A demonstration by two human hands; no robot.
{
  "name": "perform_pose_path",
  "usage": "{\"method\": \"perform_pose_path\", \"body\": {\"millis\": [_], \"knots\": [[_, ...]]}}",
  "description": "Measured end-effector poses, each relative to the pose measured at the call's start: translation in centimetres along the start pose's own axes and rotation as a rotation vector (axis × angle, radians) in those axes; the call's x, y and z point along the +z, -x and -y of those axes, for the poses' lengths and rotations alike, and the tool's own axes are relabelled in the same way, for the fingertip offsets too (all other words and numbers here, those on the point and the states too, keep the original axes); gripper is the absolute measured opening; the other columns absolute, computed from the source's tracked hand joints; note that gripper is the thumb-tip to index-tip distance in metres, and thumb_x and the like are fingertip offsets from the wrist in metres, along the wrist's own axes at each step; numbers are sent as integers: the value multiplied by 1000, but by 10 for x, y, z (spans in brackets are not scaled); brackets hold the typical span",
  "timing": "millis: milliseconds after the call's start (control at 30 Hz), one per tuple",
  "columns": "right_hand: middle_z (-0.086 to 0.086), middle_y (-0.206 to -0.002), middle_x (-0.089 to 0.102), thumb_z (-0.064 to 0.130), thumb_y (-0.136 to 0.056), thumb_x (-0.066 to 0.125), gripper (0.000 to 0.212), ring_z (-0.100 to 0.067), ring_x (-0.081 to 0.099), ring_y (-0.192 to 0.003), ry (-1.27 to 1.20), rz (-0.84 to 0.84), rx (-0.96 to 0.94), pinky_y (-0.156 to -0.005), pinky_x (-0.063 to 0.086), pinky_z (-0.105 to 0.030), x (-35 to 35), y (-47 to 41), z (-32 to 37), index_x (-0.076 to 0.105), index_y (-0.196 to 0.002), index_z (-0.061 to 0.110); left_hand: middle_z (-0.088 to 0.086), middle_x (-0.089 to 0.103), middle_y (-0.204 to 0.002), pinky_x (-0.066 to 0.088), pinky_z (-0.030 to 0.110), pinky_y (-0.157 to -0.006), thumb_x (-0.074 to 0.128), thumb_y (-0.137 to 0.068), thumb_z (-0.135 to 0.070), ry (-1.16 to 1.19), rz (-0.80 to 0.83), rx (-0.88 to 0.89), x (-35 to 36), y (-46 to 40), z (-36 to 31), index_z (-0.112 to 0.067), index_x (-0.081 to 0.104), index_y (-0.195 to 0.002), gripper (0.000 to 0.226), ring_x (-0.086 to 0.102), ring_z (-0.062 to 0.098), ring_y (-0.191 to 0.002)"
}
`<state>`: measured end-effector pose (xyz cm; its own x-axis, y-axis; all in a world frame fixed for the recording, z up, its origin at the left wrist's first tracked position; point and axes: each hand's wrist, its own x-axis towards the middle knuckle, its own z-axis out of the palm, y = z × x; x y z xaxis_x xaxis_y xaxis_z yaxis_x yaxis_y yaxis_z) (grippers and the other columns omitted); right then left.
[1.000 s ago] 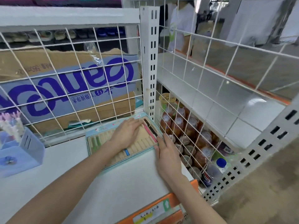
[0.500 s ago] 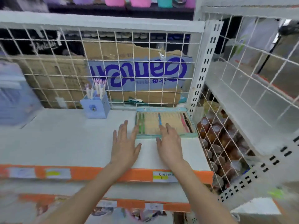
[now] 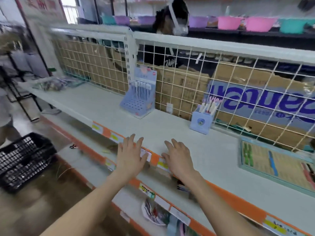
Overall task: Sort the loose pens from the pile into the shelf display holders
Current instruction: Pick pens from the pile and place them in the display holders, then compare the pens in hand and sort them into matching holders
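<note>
The loose pile (image 3: 56,84) sits at the far left end of the shelf (image 3: 170,126), blurred; you can't tell how many pens are left in it. The stepped display stand (image 3: 139,97) holds one row of pens at the back, with its front holes empty. The small blue holder (image 3: 201,122) has a bunch of pens standing in it. The flat tray (image 3: 276,165) at right is mostly filled in rows. So it's partly done, judging by the layout, with the pile still to clear.

Your left hand (image 3: 130,158) and right hand (image 3: 179,158) are empty, fingers spread, over the shelf's front edge, well apart from the pile.

Around: a wire grid (image 3: 187,79) with cardboard boxes behind it, a black basket (image 3: 23,159) on the floor at left. Nothing blocks the run toward the pile.
</note>
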<state>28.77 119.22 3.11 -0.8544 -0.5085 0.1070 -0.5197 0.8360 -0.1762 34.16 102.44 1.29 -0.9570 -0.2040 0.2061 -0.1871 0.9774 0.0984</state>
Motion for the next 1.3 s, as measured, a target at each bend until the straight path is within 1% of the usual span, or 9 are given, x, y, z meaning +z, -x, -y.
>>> {"method": "perform_pose_path", "body": {"millis": [67, 233, 467, 567, 633, 700, 867, 1133, 1300], "knots": [[-7, -141, 37, 35, -98, 38, 46, -29, 39, -123, 9, -3, -39, -98, 32, -35, 10, -27, 39, 32, -141, 19, 20, 61, -115, 51, 51, -77, 40, -73, -47, -38, 5, -18, -2, -7, 45, -11, 64, -112, 58, 62, 39, -99], [-6, -138, 39, 33, -98, 38, 44, -29, 40, -122, 9, 16, -130, -98, 33, -36, 39, -95, 143, 33, -140, 20, 22, 64, -110, 54, 52, -74, 59, -63, -45, -111, -35, -62, -9, -23, 163, -9, 67, -110, 59, 64, 40, -96], [-5, -144, 35, 37, -98, 39, 48, -28, 38, -126, -18, 52, -206, -101, 32, -35, 65, -179, 250, 30, -142, 22, 17, 60, -119, 45, 57, -90, 37, -78, -48, -168, -72, -182, -23, -40, 306, -13, 62, -119, 60, 57, 38, -110], [-6, -145, 34, 37, -99, 38, 47, -27, 34, -130, -49, 66, -241, -103, 30, -34, 73, -212, 278, 31, -142, 20, 19, 51, -132, 32, 58, -102, 48, -89, -42, -131, -160, -241, -26, -57, 351, -12, 53, -130, 51, 44, 39, -126], [-5, -145, 34, 37, -99, 37, 47, -27, 34, -130, -40, 87, -267, -104, 30, -35, 81, -235, 294, 31, -142, 20, 21, 52, -130, 33, 60, -100, 56, -88, -38, -110, -210, -271, -23, -69, 378, -9, 53, -129, 50, 46, 40, -124], [-5, -145, 34, 38, -99, 37, 47, -27, 34, -130, -40, 113, -290, -103, 30, -35, 91, -259, 309, 30, -142, 20, 20, 56, -122, 38, 62, -95, 48, -85, -40, -90, -198, -298, -20, -79, 403, -7, 57, -123, 51, 52, 40, -116], [-4, -146, 34, 38, -99, 39, 48, -26, 34, -130, -98, 152, -331, -103, 30, -33, 123, -334, 349, 30, -143, 21, 16, 52, -129, 32, 58, -101, 53, -89, -37, -36, -227, -347, -7, -106, 465, -9, 51, -130, 50, 47, 37, -122], [-4, -139, 40, 36, -98, 40, 44, -26, 39, -125, -241, 219, -367, -99, 33, -32, 167, -477, 420, 37, -138, 18, 6, 24, -152, 12, 46, -116, 42, -97, -34, -48, -96, -422, -4, -213, 573, -18, 23, -146, 55, 17, 26, -141], [-4, -131, 47, 32, -97, 44, 35, -27, 44, -120, -289, 207, -370, -94, 36, -31, 177, -565, 448, 46, -129, 17, 2, 24, -153, 9, 43, -117, 42, -97, -36, 3, -93, -403, -1, -294, 612, -21, 25, -147, 55, 15, 22, -143]]}}
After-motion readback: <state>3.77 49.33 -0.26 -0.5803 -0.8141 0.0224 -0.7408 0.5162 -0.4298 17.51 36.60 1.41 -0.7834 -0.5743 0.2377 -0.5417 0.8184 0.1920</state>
